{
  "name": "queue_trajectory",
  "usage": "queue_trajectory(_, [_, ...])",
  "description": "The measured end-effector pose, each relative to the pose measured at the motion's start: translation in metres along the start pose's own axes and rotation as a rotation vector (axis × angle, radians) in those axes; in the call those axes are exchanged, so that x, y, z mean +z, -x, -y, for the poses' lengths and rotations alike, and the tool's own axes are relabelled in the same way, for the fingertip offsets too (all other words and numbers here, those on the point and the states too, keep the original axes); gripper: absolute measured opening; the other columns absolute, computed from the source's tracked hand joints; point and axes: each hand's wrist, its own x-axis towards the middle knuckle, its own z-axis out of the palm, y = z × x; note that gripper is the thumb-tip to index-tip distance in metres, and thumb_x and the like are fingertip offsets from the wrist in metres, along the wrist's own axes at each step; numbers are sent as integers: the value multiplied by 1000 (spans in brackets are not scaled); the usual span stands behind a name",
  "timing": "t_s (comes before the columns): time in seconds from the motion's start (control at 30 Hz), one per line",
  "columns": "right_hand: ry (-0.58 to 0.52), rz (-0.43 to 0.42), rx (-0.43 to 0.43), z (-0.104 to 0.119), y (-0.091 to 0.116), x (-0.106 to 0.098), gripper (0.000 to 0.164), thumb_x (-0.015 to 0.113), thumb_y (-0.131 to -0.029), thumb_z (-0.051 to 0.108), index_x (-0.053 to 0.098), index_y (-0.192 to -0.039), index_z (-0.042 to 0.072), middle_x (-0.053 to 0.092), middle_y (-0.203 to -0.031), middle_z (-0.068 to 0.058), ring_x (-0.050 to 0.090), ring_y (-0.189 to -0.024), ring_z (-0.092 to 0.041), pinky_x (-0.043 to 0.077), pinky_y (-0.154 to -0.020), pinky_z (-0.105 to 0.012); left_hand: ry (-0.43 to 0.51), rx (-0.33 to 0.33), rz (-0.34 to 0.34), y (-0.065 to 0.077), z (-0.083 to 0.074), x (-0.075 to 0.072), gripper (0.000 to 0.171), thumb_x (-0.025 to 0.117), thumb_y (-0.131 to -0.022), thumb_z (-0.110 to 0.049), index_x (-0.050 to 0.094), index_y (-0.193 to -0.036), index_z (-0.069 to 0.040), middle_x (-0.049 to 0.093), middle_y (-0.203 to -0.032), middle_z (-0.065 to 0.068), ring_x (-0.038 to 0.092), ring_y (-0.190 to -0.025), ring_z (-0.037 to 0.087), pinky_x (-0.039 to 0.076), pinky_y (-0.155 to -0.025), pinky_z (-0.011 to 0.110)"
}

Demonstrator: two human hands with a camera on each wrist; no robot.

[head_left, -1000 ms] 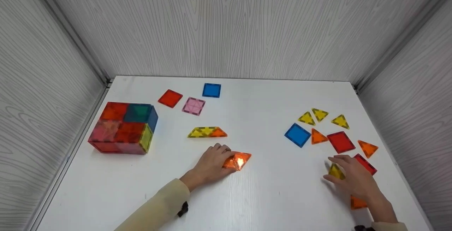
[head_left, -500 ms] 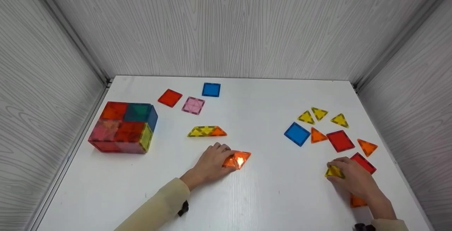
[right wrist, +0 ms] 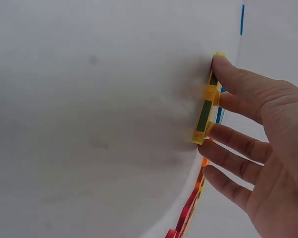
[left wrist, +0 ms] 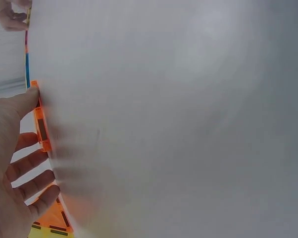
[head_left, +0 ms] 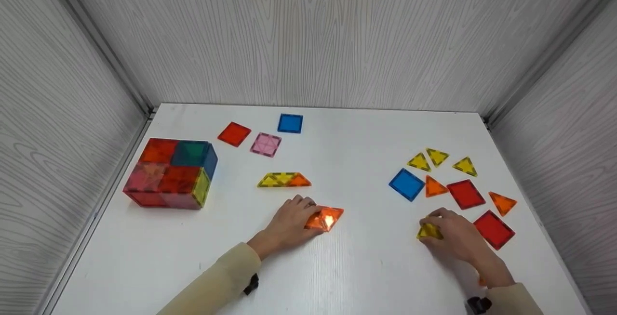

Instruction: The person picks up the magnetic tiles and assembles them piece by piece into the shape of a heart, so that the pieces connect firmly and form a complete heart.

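My left hand [head_left: 288, 221] rests low over the table, its thumb and forefinger pinching the orange triangle tiles [head_left: 330, 217], which are partly hidden by the fingers. In the left wrist view, the thumb lies on the upper end of the orange tile edge [left wrist: 42, 129]. Farther right, my right hand [head_left: 458, 235] pinches a yellow triangle tile [head_left: 430, 231] between thumb and fingers. That tile's edge [right wrist: 205, 111] shows in the right wrist view. Just behind my left hand, a yellow-and-orange strip of joined triangle tiles [head_left: 284, 179] sits on the table.
A block of coloured tiles [head_left: 168, 173] stands at left. Red [head_left: 234, 134], pink [head_left: 266, 144] and blue [head_left: 290, 123] square tiles lie at the back. On the right are a blue square [head_left: 407, 184], red squares [head_left: 494, 229], several yellow triangles [head_left: 465, 166] and orange triangles [head_left: 502, 203].
My right hand has closed on the yellow triangle tile and moved it left, uncovering the nearer red square. My left hand has kept its place on the orange triangle tiles.
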Motion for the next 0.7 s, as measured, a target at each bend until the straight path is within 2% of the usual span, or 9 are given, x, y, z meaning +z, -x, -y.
queue_trajectory(0.2, [17, -4, -93, 29, -15, 7, 35, 84, -90, 35, 77, -122, 22, 69, -124, -8, 64, -107, -25, 61, -90, -46, -13, 7, -9, -1, -1, 1, 57, 72, -98, -51, 65, -143, -17, 68, -131, 5, 58, -117, 25, 52, -103, 44])
queue_trajectory(0.47, [26, 4, -209, 72, -39, 15, 35, 84, -90, 35, 76, -123, 24, 69, -125, -4, 64, -107, -20, 61, -90, -40, -2, -10, -9, 0, -3, 2, 57, 74, -97, -48, 65, -144, -18, 68, -131, 6, 57, -117, 24, 52, -102, 42])
queue_trajectory(0.7, [46, -5, -343, 102, -56, 20, 39, 82, -93, 34, 75, -126, 15, 69, -129, -7, 65, -112, -26, 61, -93, -43, -23, -20, -10, -1, -5, 2, 57, 73, -97, -50, 65, -143, -17, 68, -129, 6, 57, -115, 24, 53, -101, 43])
